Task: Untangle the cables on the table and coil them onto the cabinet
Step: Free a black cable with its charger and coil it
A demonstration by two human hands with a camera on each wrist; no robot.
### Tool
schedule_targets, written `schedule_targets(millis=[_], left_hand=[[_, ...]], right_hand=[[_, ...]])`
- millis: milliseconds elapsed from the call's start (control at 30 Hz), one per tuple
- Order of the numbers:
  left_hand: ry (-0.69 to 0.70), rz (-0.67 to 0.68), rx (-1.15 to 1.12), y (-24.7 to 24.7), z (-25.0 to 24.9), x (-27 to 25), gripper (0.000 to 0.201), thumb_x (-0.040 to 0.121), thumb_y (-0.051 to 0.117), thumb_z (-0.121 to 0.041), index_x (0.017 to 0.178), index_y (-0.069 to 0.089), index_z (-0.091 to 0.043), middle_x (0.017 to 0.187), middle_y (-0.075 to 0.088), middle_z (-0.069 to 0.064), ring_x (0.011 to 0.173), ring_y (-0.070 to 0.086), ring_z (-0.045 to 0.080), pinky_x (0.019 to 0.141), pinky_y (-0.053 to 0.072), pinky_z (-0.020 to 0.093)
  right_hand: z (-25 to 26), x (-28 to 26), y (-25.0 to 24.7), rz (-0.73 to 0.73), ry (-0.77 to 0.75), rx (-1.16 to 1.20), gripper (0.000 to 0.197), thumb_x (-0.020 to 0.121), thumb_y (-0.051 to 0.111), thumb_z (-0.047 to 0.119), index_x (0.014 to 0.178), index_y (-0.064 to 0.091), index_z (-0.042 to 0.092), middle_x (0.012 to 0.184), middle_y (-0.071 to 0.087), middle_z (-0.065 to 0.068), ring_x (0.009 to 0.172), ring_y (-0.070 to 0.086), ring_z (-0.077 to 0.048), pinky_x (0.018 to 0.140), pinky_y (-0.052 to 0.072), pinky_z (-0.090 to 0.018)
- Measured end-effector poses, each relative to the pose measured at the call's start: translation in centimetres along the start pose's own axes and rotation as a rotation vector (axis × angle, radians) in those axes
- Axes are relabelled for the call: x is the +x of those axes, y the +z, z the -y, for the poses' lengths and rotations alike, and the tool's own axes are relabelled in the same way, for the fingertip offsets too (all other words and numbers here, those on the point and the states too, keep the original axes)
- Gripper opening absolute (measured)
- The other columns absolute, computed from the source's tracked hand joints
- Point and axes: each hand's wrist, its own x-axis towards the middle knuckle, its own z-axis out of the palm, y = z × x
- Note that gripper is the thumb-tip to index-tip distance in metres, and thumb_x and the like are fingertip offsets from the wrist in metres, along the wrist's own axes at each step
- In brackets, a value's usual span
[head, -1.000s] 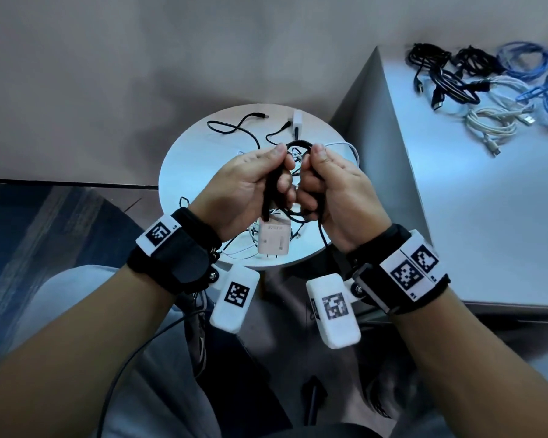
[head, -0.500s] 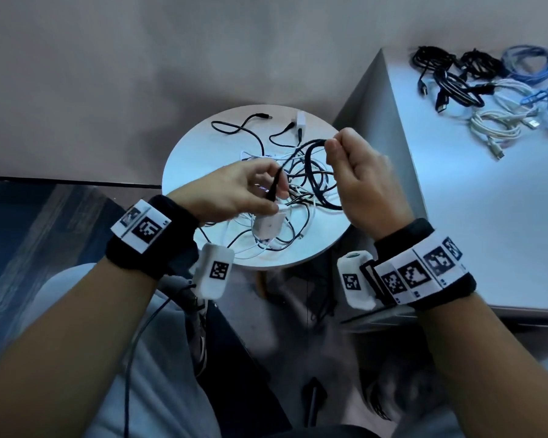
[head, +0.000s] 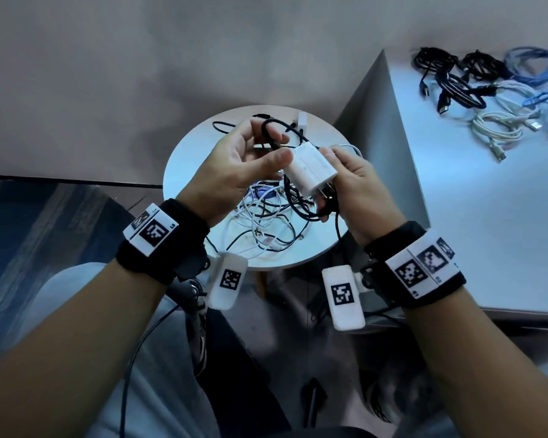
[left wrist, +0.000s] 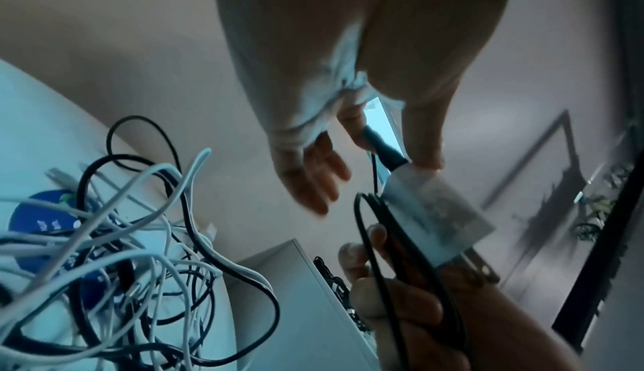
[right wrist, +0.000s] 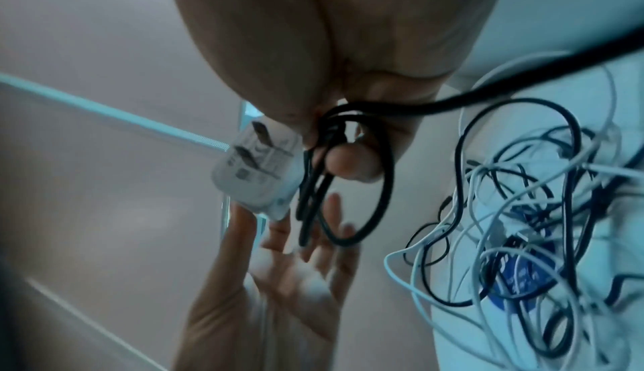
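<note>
Midway through coiling, the right hand (head: 358,188) grips a white plastic charger block (head: 309,167) and looped black cable (head: 310,210) above the round white table (head: 317,245); the left hand (head: 238,165) pinches its plug, likely about to unplug it.

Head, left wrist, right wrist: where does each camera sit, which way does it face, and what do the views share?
Head: looks down on both hands, left hand and right hand, over the round table beside the cabinet.
Left wrist: looks along the left palm at the white charger, the right fingers below it.
Right wrist: looks along the right palm at the black cable; the left palm shows.
Shared: all three show the charger, the black cable and the cable tangle.
</note>
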Motion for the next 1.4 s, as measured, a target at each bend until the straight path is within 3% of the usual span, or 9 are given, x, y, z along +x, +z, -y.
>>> schedule_targets(millis=[133,433,600,700,833,1000,1167,1267,1400], left_hand=[[-0.142,0.096,-0.006,0.1,-0.2,-0.3,0.026,0.090,0.065,-0.013,0.103,0.043,-0.019,0.100,0.066,0.009,0.096,0.068,0.025,0.080,0.061,0.041],[-0.079,0.069,0.207,0.2,-0.3,-0.1,0.032,0.087,0.067,-0.017,0.108,0.043,-0.019,0.098,0.054,0.011,0.075,0.057,0.031,0.054,0.050,0.036],[-0.104,0.036,0.021,0.6,-0.3,0.0,0.026,0.090,0.057,-0.014,0.112,0.042,-0.017,0.093,0.049,0.009,0.061,0.054,0.019,0.043,0.040,0.029],[-0.172,-0.020,-0.144,0.8,0.0,0.1,0.027,0.086,0.052,-0.015,0.111,0.044,-0.019,0.089,0.048,0.010,0.060,0.051,0.022,0.045,0.035,0.028],[-0.073,-0.062,0.035,1.1,0.4,0.1,0.028,0.087,0.052,-0.016,0.115,0.044,-0.020,0.101,0.047,0.011,0.073,0.049,0.030,0.047,0.037,0.030],[0.016,-0.041,0.190,1.6,0.6,-0.2,0.038,0.091,0.059,-0.021,0.123,0.040,-0.026,0.100,0.052,-0.007,0.071,0.056,0.027,0.044,0.041,0.030],[-0.074,0.110,0.145,1.5,0.4,-0.5,0.083,0.084,0.077,-0.005,0.145,0.025,-0.027,0.113,0.068,0.009,0.091,0.071,0.023,0.071,0.055,0.032],[-0.058,0.060,0.212,1.3,0.3,-0.3,0.086,0.084,0.080,-0.009,0.147,0.025,-0.030,0.115,0.067,0.011,0.079,0.066,0.034,0.058,0.051,0.039],[0.014,0.014,0.307,1.2,0.7,-0.3,0.079,0.087,0.078,-0.009,0.145,0.029,-0.032,0.111,0.063,-0.008,0.080,0.064,0.047,0.044,0.046,0.031]], right_hand=[[-0.4,0.1,-0.2,-0.013,0.042,0.047,0.033,0.107,0.045,0.025,0.102,0.060,-0.004,0.071,0.055,-0.014,0.049,0.046,-0.019,0.037,0.040,-0.024],[-0.9,0.1,0.1,-0.060,0.062,-0.130,0.031,0.105,0.049,0.029,0.091,0.070,0.010,0.076,0.061,-0.013,0.060,0.058,-0.020,0.053,0.054,-0.035],[-0.8,0.0,0.5,0.024,0.121,0.120,0.031,0.106,0.047,0.023,0.110,0.067,0.001,0.091,0.065,-0.016,0.075,0.061,-0.023,0.065,0.053,-0.034],[-0.5,-0.2,0.7,0.066,0.151,0.223,0.034,0.106,0.045,0.024,0.117,0.063,-0.002,0.088,0.063,-0.015,0.062,0.053,-0.017,0.052,0.043,-0.025],[-0.6,-0.3,0.8,-0.010,0.074,0.020,0.028,0.106,0.046,0.026,0.095,0.066,0.010,0.071,0.056,-0.010,0.053,0.046,-0.019,0.042,0.036,-0.025],[-1.6,0.2,0.4,-0.101,-0.043,-0.198,0.033,0.099,0.050,0.038,0.081,0.067,0.016,0.064,0.057,-0.004,0.055,0.047,-0.021,0.051,0.038,-0.039],[-1.9,0.3,0.5,-0.155,-0.059,-0.183,0.031,0.095,0.050,0.040,0.076,0.067,0.023,0.063,0.062,0.006,0.056,0.051,-0.013,0.055,0.038,-0.036],[-2.1,0.4,0.7,-0.148,-0.042,-0.185,0.033,0.094,0.050,0.042,0.079,0.067,0.018,0.064,0.060,0.004,0.056,0.049,-0.016,0.056,0.038,-0.039],[-2.1,0.4,0.8,-0.149,-0.064,-0.206,0.033,0.097,0.050,0.039,0.083,0.068,0.014,0.065,0.060,-0.001,0.052,0.048,-0.018,0.050,0.040,-0.037]])
